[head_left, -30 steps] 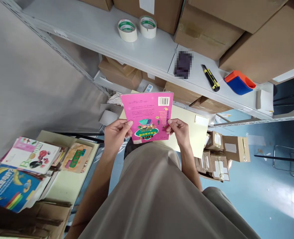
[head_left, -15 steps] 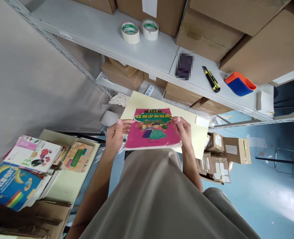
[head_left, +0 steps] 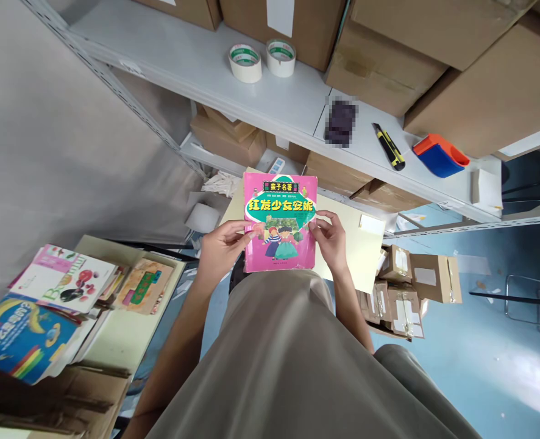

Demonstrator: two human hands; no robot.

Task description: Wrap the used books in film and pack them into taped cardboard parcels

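Observation:
A pink picture book (head_left: 280, 247) with yellow Chinese title letters and two cartoon figures faces me, tilted up in front of my lap. My left hand (head_left: 222, 247) pinches its left edge, thumb on the cover and fingers behind. On the opposite edge, my right hand (head_left: 330, 241) grips it the same way, with some fingers spread. Behind and below the book lies a pale yellow board (head_left: 350, 244), partly covered by it. A small white label (head_left: 372, 224) is on the board's right end.
Several books, among them a blue one (head_left: 23, 338) and a white one (head_left: 64, 277), lie in stacks at left. On the grey shelf (head_left: 178, 67) are tape rolls (head_left: 245, 64), a box cutter (head_left: 389, 146) and an orange-blue tool (head_left: 441, 154). Cardboard boxes (head_left: 402, 305) stand on the floor at right.
The pink book has been tipped up, so its cover now faces me more squarely and its top edge sits higher. Both hands have shifted their hold along its sides.

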